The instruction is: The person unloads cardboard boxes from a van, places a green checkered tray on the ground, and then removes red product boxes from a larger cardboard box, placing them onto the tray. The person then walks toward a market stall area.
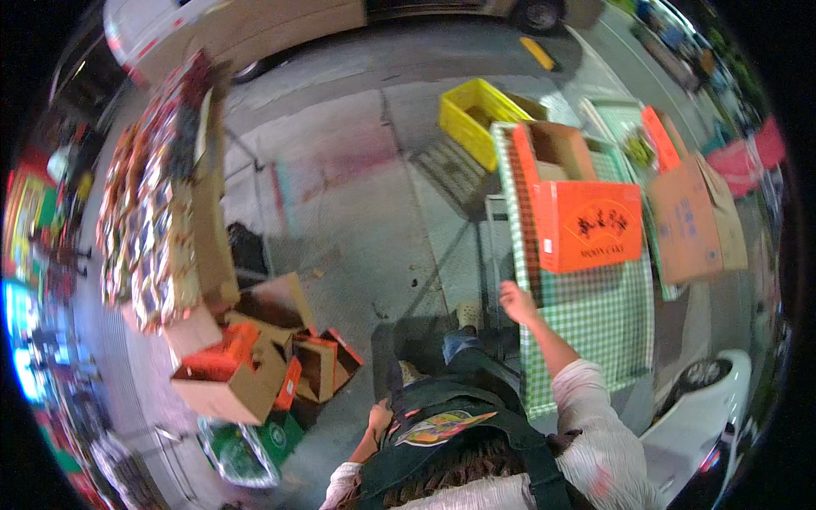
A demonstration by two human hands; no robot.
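Observation:
My left hand (380, 415) hangs low beside my dark apron (463, 421), its fingers curled in and nothing visible in them. Raised at the left edge of a long table (586, 327) with a green-and-white checked cover is my right hand (515, 302). Its fingers are loosely bent and apart, and I see nothing in them. The closest thing beyond that hand is an orange carton (588, 225) with dark lettering, standing on the cover. Behind it sits an open box (557, 149), orange outside and brown inside.
Left, a stall (157, 229) carries rows of packaged goods. Below it lie opened cardboard boxes (234, 387) and a green bin (238, 450). A yellow crate (480, 115) stands beyond the table; a large brown carton (693, 221) is at right. A white car (701, 429) stands lower right.

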